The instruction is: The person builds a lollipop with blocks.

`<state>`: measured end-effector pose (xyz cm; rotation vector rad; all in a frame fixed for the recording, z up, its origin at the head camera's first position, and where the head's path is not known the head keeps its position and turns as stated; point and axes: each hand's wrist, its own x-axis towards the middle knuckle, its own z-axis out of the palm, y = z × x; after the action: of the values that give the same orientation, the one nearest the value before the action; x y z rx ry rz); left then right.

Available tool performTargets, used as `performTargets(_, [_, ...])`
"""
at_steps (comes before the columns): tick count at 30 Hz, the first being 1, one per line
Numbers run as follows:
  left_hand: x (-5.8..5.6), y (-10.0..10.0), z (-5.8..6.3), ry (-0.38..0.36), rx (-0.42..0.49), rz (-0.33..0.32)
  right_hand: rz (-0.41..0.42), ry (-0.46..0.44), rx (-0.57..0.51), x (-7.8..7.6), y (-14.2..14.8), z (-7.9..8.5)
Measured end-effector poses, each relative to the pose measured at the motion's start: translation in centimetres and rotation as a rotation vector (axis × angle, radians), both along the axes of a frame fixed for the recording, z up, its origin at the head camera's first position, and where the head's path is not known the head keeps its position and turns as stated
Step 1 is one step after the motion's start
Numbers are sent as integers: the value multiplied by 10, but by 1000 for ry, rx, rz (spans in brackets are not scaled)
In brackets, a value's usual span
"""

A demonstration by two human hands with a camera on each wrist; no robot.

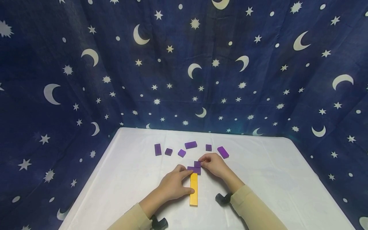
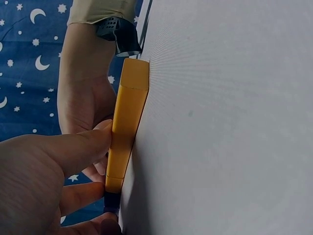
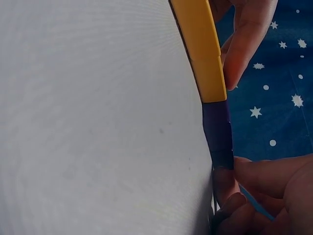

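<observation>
On the white table a long yellow block (image 1: 194,193) and a short yellow block (image 1: 194,176) lie end to end in a column. Across their far end sits a purple rectangular block (image 1: 196,171), with a small purple cube (image 1: 197,164) touching its far side on the right. My left hand (image 1: 173,183) rests along the left of this row, its thumb against the long yellow block and its fingertips at the purple block. The right hand (image 1: 214,164) pinches the small purple cube between thumb and fingers, down at table level.
Farther back lie loose purple pieces: rectangular blocks (image 1: 157,149) at the left, middle (image 1: 191,145) and right (image 1: 223,152), with small cubes (image 1: 181,153) between them. A dark blue cloth (image 1: 178,73) with moons and stars hangs behind the table (image 1: 258,179). Each wrist wears a black camera (image 1: 223,199).
</observation>
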<state>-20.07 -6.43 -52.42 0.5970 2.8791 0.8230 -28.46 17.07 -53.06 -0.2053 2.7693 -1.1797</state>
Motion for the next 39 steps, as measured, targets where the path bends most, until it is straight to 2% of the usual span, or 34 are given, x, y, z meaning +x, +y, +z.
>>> performTargets(15, [-2, 0, -3, 8, 0, -4, -3, -13, -44, -1, 2, 5])
performTargets(25, [-2, 0, -3, 5, -3, -2, -53, -27, -49, -2, 7, 11])
performTargets(39, [-2, 0, -3, 14, 0, -6, -77, -24, -45, -14, 24, 20])
